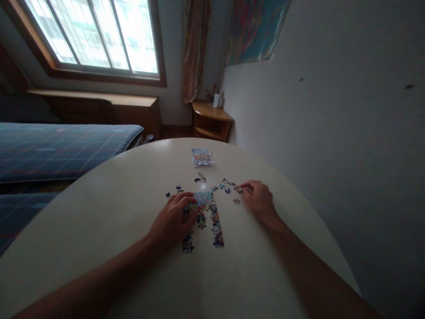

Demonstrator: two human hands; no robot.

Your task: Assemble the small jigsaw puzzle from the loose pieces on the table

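Right hand (259, 198): thumb and index finger bunched at the outer end of the loose pieces (227, 191) right of the puzzle (215, 221). From where I stood, couldn't tell if they had clamped on one.

Left hand (174, 217): fingers laid over the puzzle's left side, thumb apart from them, nothing visibly pinched. Read that as bracing.

Puzzle lay flat on the tabletop (109, 199), far edge joined, side columns running toward the person, gap open at its near end, short strip hanging in the middle. Left column was partly under the hand, so its joints were hidden.

Judgement on doing it well: left pressure needed to be light and straight down, since a sideways push could have sprung the columns. Right side called for one piece by its edges, lifted clear, turned before meeting the puzzle, then pressed down, not slid in.

More pieces (201, 178) sat just beyond the puzzle, others (179, 188) off its far left corner. Picture sheet (201, 157) lay farther beyond, handy for checking colours.
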